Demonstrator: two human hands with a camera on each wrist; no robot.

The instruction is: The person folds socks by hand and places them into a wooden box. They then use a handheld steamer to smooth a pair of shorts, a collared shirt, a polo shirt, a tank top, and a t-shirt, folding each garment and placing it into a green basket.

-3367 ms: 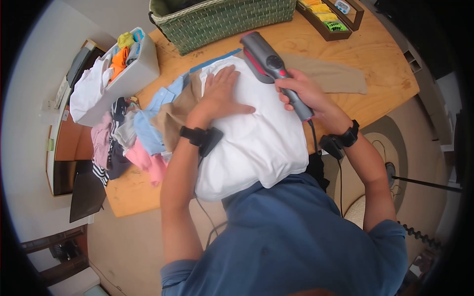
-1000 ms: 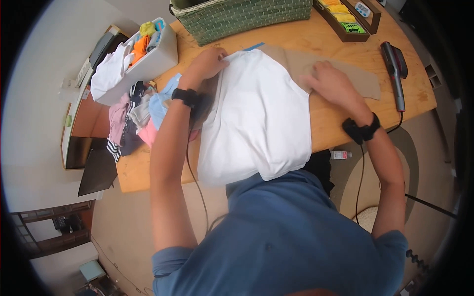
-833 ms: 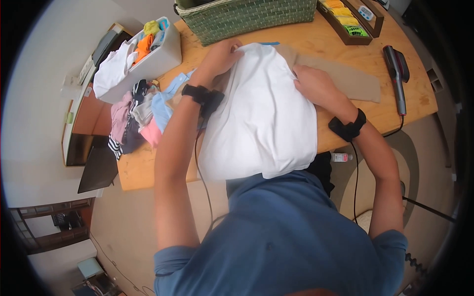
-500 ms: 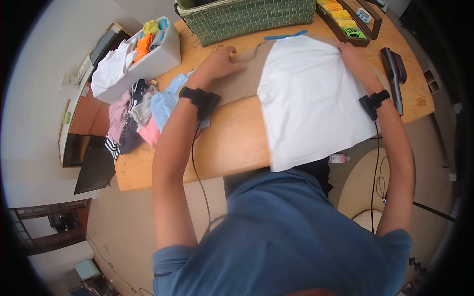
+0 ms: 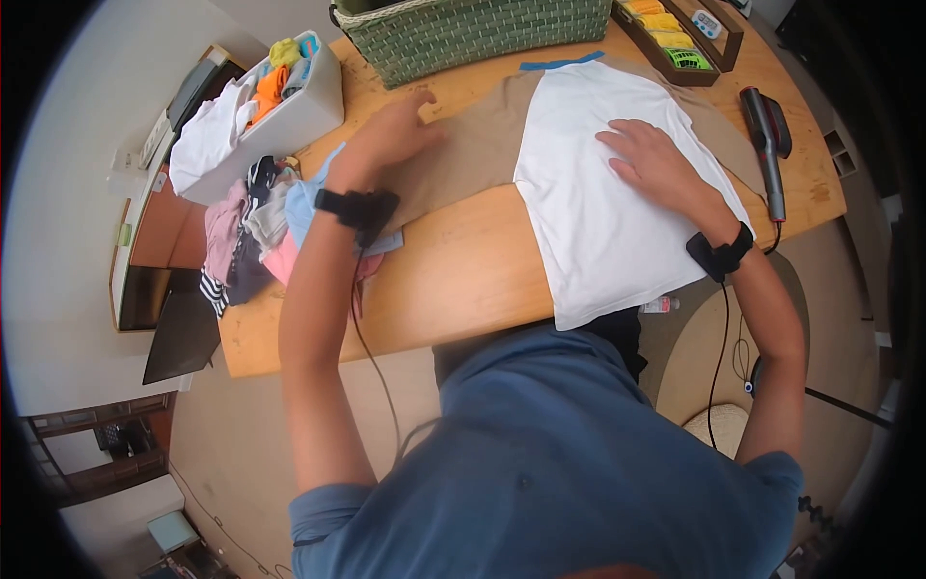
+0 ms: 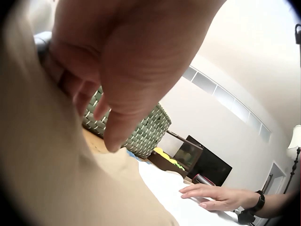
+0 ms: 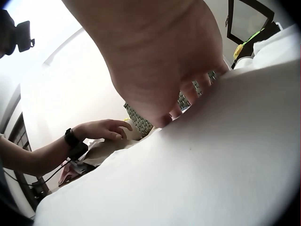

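A long-sleeved shirt with a white body [image 5: 588, 183], tan sleeves and a blue collar [image 5: 561, 62] lies spread on the wooden table. My right hand [image 5: 661, 166] rests on the white body with fingers extended, its fingertips at the fabric in the right wrist view. Over the tan left-side sleeve [image 5: 473, 145] is my left hand [image 5: 394, 140], thumb and fingers apart and loosely bent. In the left wrist view the tan cloth rises close beside that hand. To the right of the shirt, a grey and pink handheld garment steamer [image 5: 769, 150] lies untouched, its cord trailing off the table edge.
A heap of mixed clothes [image 5: 253, 227] lies at the table's left, below a white bin [image 5: 318, 106] of garments. At the back stand a green woven basket [image 5: 473, 43] and a brown box [image 5: 709, 68] holding yellow items. Wrist-camera cables hang from both arms.
Earlier the right hand gripped the garment steamer; it now lies on the table. The shirt has shifted right, its tan sleeve now stretched out leftward. The right hand has come back onto the body.
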